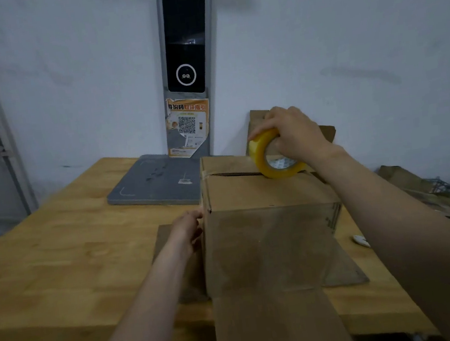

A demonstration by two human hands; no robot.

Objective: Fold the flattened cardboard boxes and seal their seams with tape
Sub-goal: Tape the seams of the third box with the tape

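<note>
Along the box (263,194) seam (232,174), right hand (292,131) grips tape roll (264,151), left hand (188,231) presses the side; sealing underway, run tape across next

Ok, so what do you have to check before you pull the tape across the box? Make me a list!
1. Right hand grips the yellow tape roll: ok.
2. Roll rests on the brown cardboard box's top seam: ok.
3. Left hand touches the box's left side to steady it: ok.
4. Seam closed tightly: not ok, a thin dark gap shows.
5. Tape already stuck down at the left edge: cannot tell.
6. Cutter nearby: cannot tell; a small white object lies on the wooden table.
</note>
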